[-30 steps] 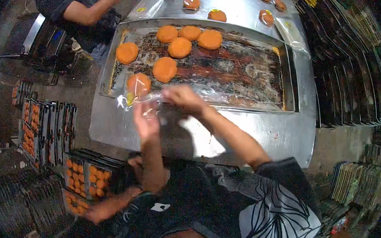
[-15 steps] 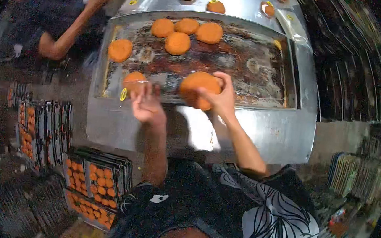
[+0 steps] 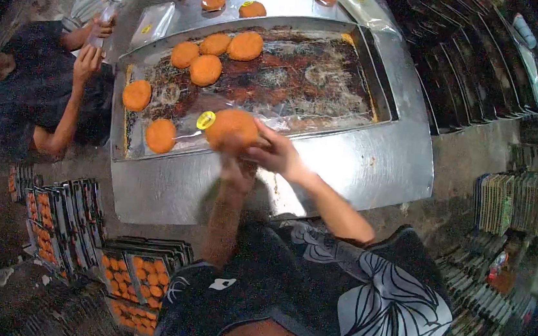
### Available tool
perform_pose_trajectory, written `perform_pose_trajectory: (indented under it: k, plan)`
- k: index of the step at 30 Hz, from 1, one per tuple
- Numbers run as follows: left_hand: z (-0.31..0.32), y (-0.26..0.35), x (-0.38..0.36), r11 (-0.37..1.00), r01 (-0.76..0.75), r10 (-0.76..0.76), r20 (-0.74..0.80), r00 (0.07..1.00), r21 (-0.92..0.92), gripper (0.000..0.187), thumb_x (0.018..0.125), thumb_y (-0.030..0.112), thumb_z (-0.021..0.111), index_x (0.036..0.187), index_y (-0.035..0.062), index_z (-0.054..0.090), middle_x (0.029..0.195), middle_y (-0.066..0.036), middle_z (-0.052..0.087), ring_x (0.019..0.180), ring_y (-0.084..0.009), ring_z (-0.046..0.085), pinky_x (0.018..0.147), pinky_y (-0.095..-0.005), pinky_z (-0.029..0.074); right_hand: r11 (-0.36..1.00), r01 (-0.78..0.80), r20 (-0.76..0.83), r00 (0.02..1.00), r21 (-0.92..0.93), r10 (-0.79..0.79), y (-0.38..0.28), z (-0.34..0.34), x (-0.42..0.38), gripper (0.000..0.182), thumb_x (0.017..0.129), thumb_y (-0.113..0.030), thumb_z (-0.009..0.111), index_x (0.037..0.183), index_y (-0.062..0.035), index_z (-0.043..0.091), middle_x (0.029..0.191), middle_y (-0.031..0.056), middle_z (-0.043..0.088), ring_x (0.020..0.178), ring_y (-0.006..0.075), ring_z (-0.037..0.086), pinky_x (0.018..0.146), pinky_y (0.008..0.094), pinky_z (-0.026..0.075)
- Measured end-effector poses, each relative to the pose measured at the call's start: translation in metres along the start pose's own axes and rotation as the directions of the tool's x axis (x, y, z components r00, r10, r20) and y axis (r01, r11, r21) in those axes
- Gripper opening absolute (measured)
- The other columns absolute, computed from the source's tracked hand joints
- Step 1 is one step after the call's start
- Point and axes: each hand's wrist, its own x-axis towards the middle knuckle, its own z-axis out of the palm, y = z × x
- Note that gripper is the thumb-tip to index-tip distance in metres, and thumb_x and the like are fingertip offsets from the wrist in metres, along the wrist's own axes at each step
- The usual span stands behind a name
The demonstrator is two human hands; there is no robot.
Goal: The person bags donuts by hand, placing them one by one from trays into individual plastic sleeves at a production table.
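A round orange-brown bun (image 3: 234, 128) is held up over the front edge of the baking tray (image 3: 325, 127). My right hand (image 3: 278, 156) grips its right side. Beneath the bun, my left hand (image 3: 237, 170) is closed at its lower edge and blurred. A clear plastic bag with a round yellow label (image 3: 205, 120) shows at the bun's left; how far the bag covers the bun cannot be made out. Several buns lie in the tray: a cluster with one bun (image 3: 205, 70) nearest me, another bun (image 3: 137, 95) at the left, and one (image 3: 160, 135) near the front left corner.
Bagged buns (image 3: 214, 2) and flat clear bags (image 3: 153, 24) lie on the metal table (image 3: 372, 171) beyond the tray. A co-worker (image 3: 50, 88) handles a clear bag at the left. Racks of dark trays (image 3: 478, 78) stand right; stacked bun trays (image 3: 135, 278) stand lower left.
Both hands have come together at the bun, which has moved left. The bag's yellow label now sits beside the bun. The view has shifted, and the co-worker's hands now hold up a bag.
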Motion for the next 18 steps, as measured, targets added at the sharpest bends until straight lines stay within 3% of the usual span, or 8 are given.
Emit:
perform_pose_trajectory:
  k: [2,4,6,9,11,13,15,18]
  plan:
    - [-0.047,-0.028,-0.005,0.828,0.166,-0.212,0.026,0.977,0.536,0.058,0.074,0.028,0.06,0.119,0.0011,0.036,0.111,-0.013,0.048,0.096,-0.023,0.052,0.079,-0.0335,0.046,0.883,0.01,0.16,0.984,-0.47,0.074,-0.012,-0.033,0.015,0.021,0.074,-0.005,0.059,0.094,0.0005,0.059,0.071,0.0094,0.061,0.07,0.0168,0.058,0.068,0.0314,0.047]
    - [-0.042,-0.059,-0.026,0.253,-0.194,-0.242,0.257,0.936,0.948,0.052,0.073,0.025,0.062,0.114,0.0022,0.041,0.106,-0.013,0.05,0.092,-0.0236,0.054,0.073,-0.0315,0.046,0.887,-0.16,0.085,0.972,-0.434,0.217,-0.032,-0.059,0.059,0.009,0.075,-0.006,0.056,0.079,-0.0015,0.063,0.06,0.0093,0.061,0.06,0.02,0.059,0.062,0.033,0.048]
    - [-0.033,-0.081,-0.039,-0.151,-0.504,-0.373,0.423,0.826,0.851,0.042,0.071,0.023,0.064,0.105,0.0043,0.049,0.095,-0.011,0.054,0.084,-0.0242,0.056,0.065,-0.0306,0.046,0.609,0.197,0.037,0.964,-0.768,-0.264,-0.083,-0.045,0.099,0.016,0.076,-0.011,0.056,0.086,0.0006,0.061,0.069,0.013,0.062,0.065,0.0244,0.06,0.064,0.0327,0.048]
    - [-0.104,-0.121,-0.027,-0.396,-0.675,-0.31,0.601,0.737,0.623,0.028,0.067,0.022,0.064,0.089,0.0071,0.056,0.077,-0.008,0.055,0.072,-0.0245,0.055,0.059,-0.0338,0.044,0.675,0.483,0.071,0.838,-0.557,-0.541,-0.095,-0.028,0.111,0.036,0.073,-0.016,0.058,0.102,0.0034,0.052,0.101,0.0219,0.052,0.098,0.032,0.05,0.083,0.0363,0.04]
    - [-0.124,-0.123,-0.016,-0.345,-0.733,-0.321,0.66,0.679,0.587,0.023,0.066,0.022,0.063,0.082,0.0072,0.056,0.071,-0.007,0.053,0.069,-0.0249,0.054,0.059,-0.0359,0.044,0.64,0.509,0.115,0.825,-0.576,-0.553,-0.055,-0.031,0.065,0.056,0.072,-0.017,0.06,0.118,0.0018,0.037,0.123,0.0221,0.035,0.114,0.0343,0.035,0.095,0.035,0.029]
    - [-0.148,-0.128,-0.01,-0.264,-0.735,-0.357,0.644,0.676,0.625,0.013,0.066,0.017,0.06,0.073,0.0063,0.059,0.071,-0.008,0.054,0.067,-0.0261,0.053,0.06,-0.0379,0.043,0.814,-0.092,0.123,0.973,-0.573,0.197,-0.03,-0.054,-0.014,0.032,0.075,-0.013,0.057,0.105,-0.0029,0.053,0.098,0.0107,0.055,0.085,0.0188,0.053,0.077,0.0308,0.043]
    - [-0.129,-0.106,-0.01,-0.197,-0.688,-0.297,0.627,0.721,0.698,0.013,0.069,0.016,0.058,0.076,0.0055,0.06,0.074,-0.009,0.056,0.067,-0.025,0.054,0.06,-0.0357,0.043,0.899,-0.346,0.353,0.833,-0.266,0.425,0.045,-0.085,-0.089,0.011,0.078,-0.01,0.054,0.082,-0.0018,0.06,0.074,0.0022,0.059,0.064,0.0097,0.053,0.061,0.0242,0.044]
    - [-0.084,-0.091,-0.017,0.23,-0.22,-0.333,0.289,0.898,0.948,0.02,0.079,0.019,0.051,0.085,0.0029,0.061,0.079,-0.01,0.061,0.066,-0.0174,0.057,0.062,-0.0281,0.044,0.91,-0.272,0.347,0.859,-0.314,0.376,0.032,-0.076,-0.124,0.015,0.08,-0.015,0.055,0.084,-0.0014,0.06,0.073,0.0032,0.059,0.065,0.0097,0.051,0.06,0.0245,0.042]
